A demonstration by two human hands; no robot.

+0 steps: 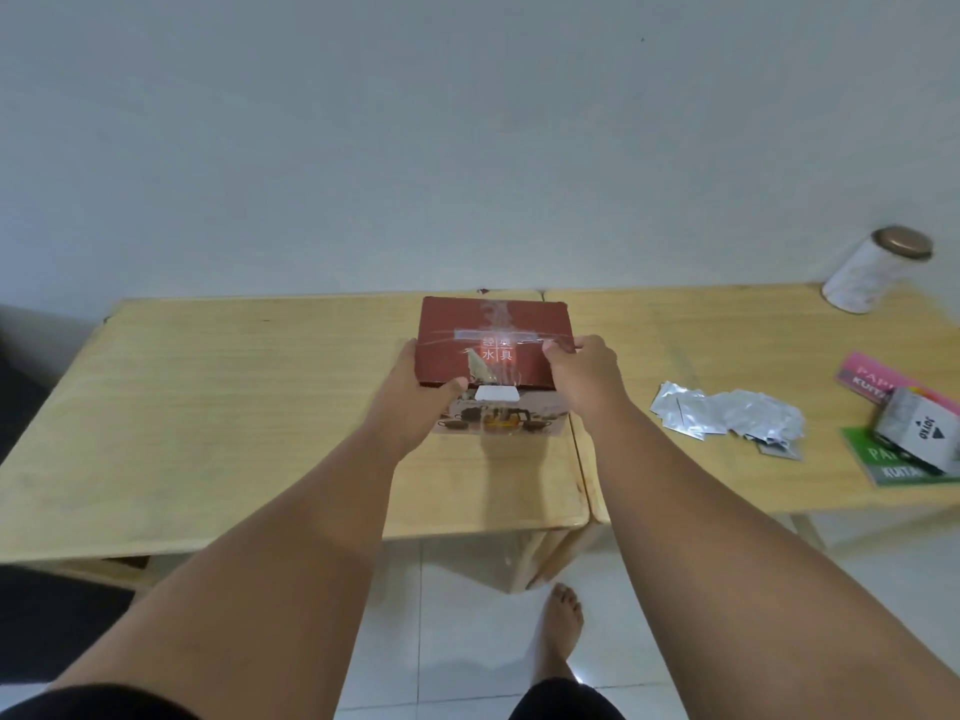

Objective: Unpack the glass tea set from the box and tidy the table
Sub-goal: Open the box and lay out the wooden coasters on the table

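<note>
A dark red tea set box (496,330) stands on the left wooden table (208,407), near where it meets the right table. Clear tape crosses its lid, and its front face shows a picture of a teapot and cups. My left hand (415,392) grips the box's left front corner, thumb on the lid edge. My right hand (582,374) holds the right side, fingers curled over the lid. The lid is shut and nothing inside shows.
The right table (727,330) carries several crumpled silver foil packets (727,415), a pink booklet (872,379), a green booklet (883,462) with a small grey box (919,431) on it, and a white canister (872,270) at the back. Behind is a wall. My bare foot (558,626) rests on tiled floor.
</note>
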